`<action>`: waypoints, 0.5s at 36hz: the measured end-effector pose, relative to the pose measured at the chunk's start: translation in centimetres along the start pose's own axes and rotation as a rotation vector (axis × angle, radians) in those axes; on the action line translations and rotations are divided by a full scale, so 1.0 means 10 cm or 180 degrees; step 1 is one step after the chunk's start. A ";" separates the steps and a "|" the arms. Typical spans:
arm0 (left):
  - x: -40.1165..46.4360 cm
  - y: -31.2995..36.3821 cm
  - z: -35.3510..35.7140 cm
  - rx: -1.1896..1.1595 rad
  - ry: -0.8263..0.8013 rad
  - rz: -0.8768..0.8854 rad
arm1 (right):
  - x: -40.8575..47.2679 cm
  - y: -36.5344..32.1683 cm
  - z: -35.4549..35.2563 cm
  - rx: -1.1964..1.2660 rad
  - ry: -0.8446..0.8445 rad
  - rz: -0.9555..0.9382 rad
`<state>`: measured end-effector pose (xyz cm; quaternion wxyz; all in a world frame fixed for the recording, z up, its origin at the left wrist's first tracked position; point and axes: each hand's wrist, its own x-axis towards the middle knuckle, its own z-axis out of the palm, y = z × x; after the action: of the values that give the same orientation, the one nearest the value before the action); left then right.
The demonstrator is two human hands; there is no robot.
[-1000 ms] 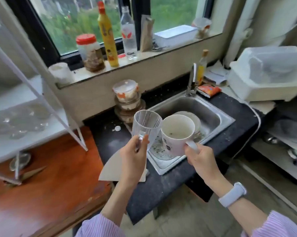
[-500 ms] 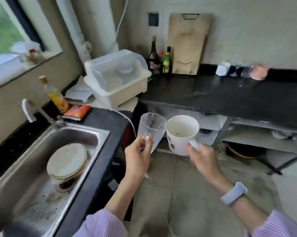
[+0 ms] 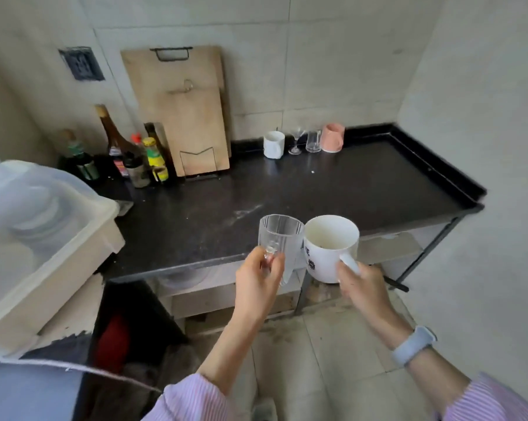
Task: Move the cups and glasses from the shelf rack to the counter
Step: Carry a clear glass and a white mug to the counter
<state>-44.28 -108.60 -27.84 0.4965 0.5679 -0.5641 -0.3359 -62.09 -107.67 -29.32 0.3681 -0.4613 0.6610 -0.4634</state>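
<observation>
My left hand [image 3: 258, 282] grips a clear ribbed glass mug [image 3: 282, 235] by its handle. Beside it, my right hand [image 3: 361, 284] holds a white ceramic mug [image 3: 329, 247] by its handle; the two vessels almost touch. Both are held upright just in front of the black counter [image 3: 332, 189], above its near edge. At the counter's back stand a white cup [image 3: 273, 144], a small stemmed glass [image 3: 296, 142], a clear tumbler [image 3: 313, 141] and a pink cup [image 3: 333, 137]. The shelf rack is out of view.
Wooden cutting boards [image 3: 183, 110] lean on the wall, with several sauce bottles [image 3: 135, 153] to their left. A white dish box with a clear lid [image 3: 38, 226] sits at the left. Open shelves [image 3: 226, 287] lie under the counter. A wall closes the right side.
My view has swung right, from the sink and window to the black counter. Both hands keep the same hold on the glass mug and white mug, now nearer the counter's edge.
</observation>
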 end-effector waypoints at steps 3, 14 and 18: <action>0.53 -0.02 0.15 0.0043 -0.0208 0.0128 | 0.45 -0.07 0.05 -0.0030 0.0127 0.0067; 1.95 -0.24 0.97 0.0034 -0.0518 -0.0010 | 1.86 -0.13 0.09 0.0186 0.0312 0.0374; 2.41 -0.43 1.32 0.0044 -0.0496 -0.0166 | 2.49 0.01 0.13 0.0202 0.0157 0.0569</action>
<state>-52.06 -135.07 -31.29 0.4382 0.5580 -0.5883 -0.3880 -68.48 -131.71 -31.30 0.4060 -0.3771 0.6934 -0.4607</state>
